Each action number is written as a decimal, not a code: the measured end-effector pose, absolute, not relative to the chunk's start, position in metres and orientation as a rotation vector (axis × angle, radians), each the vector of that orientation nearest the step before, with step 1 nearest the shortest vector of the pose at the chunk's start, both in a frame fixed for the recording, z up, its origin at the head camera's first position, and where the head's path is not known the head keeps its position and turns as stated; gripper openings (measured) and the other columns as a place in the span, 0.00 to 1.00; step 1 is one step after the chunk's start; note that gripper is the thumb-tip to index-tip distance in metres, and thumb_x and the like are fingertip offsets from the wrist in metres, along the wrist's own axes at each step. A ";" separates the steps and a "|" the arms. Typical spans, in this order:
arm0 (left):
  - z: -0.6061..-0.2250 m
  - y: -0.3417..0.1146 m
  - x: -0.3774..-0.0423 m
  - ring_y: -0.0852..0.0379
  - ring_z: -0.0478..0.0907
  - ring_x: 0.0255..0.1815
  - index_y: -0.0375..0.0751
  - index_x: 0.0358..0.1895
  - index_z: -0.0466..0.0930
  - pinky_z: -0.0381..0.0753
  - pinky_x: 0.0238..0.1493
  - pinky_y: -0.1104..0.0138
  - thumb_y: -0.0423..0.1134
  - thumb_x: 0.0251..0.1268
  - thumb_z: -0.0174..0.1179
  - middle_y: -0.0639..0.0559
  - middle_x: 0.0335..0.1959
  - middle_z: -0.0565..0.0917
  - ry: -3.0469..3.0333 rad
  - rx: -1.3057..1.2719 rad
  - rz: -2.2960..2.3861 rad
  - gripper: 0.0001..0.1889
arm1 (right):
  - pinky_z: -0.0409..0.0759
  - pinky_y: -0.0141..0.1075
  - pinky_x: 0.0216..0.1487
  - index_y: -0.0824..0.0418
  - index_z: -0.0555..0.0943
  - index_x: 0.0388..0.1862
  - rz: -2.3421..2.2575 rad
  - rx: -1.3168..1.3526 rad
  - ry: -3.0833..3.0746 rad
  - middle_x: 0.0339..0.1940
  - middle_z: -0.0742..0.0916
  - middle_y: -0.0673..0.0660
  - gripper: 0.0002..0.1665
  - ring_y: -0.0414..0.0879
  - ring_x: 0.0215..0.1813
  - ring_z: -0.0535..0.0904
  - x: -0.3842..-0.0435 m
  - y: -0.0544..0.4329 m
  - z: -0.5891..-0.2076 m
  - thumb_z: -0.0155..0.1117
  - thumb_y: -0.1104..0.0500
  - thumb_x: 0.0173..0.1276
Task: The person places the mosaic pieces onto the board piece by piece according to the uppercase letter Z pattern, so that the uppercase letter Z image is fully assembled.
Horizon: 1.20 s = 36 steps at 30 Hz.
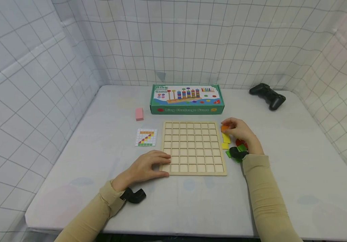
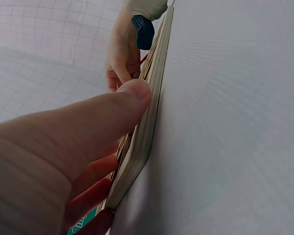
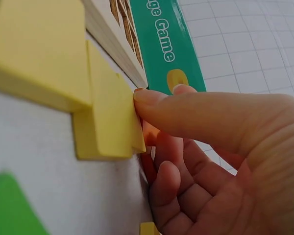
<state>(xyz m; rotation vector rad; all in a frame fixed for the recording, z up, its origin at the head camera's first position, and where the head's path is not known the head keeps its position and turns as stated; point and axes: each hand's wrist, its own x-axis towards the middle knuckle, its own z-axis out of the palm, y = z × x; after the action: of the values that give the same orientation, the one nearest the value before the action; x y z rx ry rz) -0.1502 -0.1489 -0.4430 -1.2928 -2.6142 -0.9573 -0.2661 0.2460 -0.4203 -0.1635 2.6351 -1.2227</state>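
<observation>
A square wooden grid board (image 1: pixel 193 148) lies flat at the middle of the table. My left hand (image 1: pixel 144 167) rests on its near left corner, thumb at the front edge and fingers spread over the left side. Just right of the board, my right hand (image 1: pixel 240 130) pinches an orange tile (image 1: pixel 225 128) between thumb and fingertips; in the right wrist view the orange piece (image 3: pixel 150 133) is largely covered. Yellow tiles (image 1: pixel 226 138) lie directly below that hand. Red tiles (image 1: pixel 238 142) and green tiles (image 1: pixel 241 147) sit under its wrist, partly hidden.
Behind the board stands a green game box (image 1: pixel 187 100). A pattern card (image 1: pixel 146 137) with coloured squares lies left of the board, and a pink block (image 1: pixel 139 114) is farther back. At the back right rests a black game controller (image 1: pixel 268 96). Gridded cloth walls (image 1: pixel 188 43) enclose the table.
</observation>
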 end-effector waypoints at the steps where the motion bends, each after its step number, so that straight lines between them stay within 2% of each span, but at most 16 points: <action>1: -0.443 -0.149 -0.150 0.55 0.73 0.58 0.41 0.49 0.84 0.69 0.61 0.64 0.49 0.51 0.70 0.52 0.54 0.80 -2.614 -1.293 -0.957 0.23 | 0.71 0.34 0.30 0.62 0.76 0.55 -1.220 -0.158 2.638 0.43 0.77 0.61 0.23 0.52 0.38 0.68 -0.266 0.246 -0.420 0.66 0.57 0.62; 5: -0.443 -0.149 -0.150 0.55 0.73 0.58 0.41 0.49 0.84 0.70 0.61 0.64 0.49 0.51 0.70 0.52 0.53 0.80 -2.610 -1.293 -0.954 0.23 | 0.71 0.35 0.32 0.63 0.75 0.55 -1.195 -0.148 2.650 0.45 0.77 0.62 0.23 0.52 0.39 0.68 -0.267 0.246 -0.421 0.66 0.56 0.62; 11: -0.443 -0.149 -0.150 0.55 0.72 0.58 0.41 0.49 0.83 0.70 0.61 0.64 0.50 0.51 0.70 0.52 0.54 0.80 -2.607 -1.297 -0.963 0.23 | 0.71 0.34 0.28 0.63 0.76 0.48 -1.192 -0.159 2.668 0.37 0.77 0.60 0.17 0.51 0.34 0.69 -0.267 0.246 -0.422 0.66 0.57 0.63; 14: -0.443 -0.148 -0.150 0.55 0.72 0.58 0.42 0.50 0.83 0.70 0.61 0.64 0.50 0.51 0.70 0.52 0.54 0.80 -2.608 -1.296 -0.962 0.23 | 0.71 0.33 0.28 0.64 0.76 0.46 -1.174 -0.150 2.662 0.36 0.78 0.60 0.16 0.51 0.33 0.70 -0.266 0.245 -0.419 0.66 0.57 0.63; 17: -0.442 -0.149 -0.150 0.55 0.73 0.58 0.41 0.50 0.83 0.70 0.61 0.64 0.49 0.51 0.70 0.52 0.54 0.80 -2.608 -1.295 -0.966 0.23 | 0.73 0.35 0.32 0.63 0.77 0.46 -1.130 -0.123 2.661 0.39 0.80 0.60 0.16 0.51 0.36 0.71 -0.264 0.242 -0.411 0.65 0.56 0.63; 21: -0.441 -0.149 -0.149 0.55 0.73 0.58 0.41 0.50 0.83 0.69 0.61 0.64 0.49 0.51 0.70 0.52 0.54 0.80 -2.612 -1.292 -0.977 0.24 | 0.74 0.39 0.42 0.61 0.80 0.46 -1.093 -0.132 2.666 0.44 0.82 0.60 0.14 0.53 0.43 0.72 -0.261 0.236 -0.397 0.64 0.57 0.63; 28: -0.441 -0.150 -0.150 0.55 0.72 0.58 0.42 0.50 0.83 0.70 0.61 0.64 0.51 0.51 0.70 0.52 0.54 0.80 -2.613 -1.292 -0.967 0.24 | 0.74 0.46 0.55 0.61 0.83 0.48 -1.208 -0.319 2.592 0.47 0.84 0.59 0.14 0.51 0.50 0.76 -0.259 0.210 -0.385 0.64 0.58 0.64; 36: -0.441 -0.149 -0.150 0.56 0.72 0.58 0.42 0.50 0.83 0.70 0.61 0.63 0.51 0.52 0.69 0.53 0.54 0.79 -2.642 -1.284 -0.969 0.24 | 0.74 0.48 0.57 0.63 0.82 0.49 -1.260 -0.457 2.494 0.48 0.84 0.59 0.15 0.52 0.52 0.77 -0.264 0.163 -0.384 0.63 0.58 0.66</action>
<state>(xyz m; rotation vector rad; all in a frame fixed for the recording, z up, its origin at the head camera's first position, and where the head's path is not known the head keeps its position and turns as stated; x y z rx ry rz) -0.1495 -0.1493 -0.4412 -1.2837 -2.6418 -0.9693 -0.2645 0.1629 -0.3843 -0.4573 2.4945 -1.2602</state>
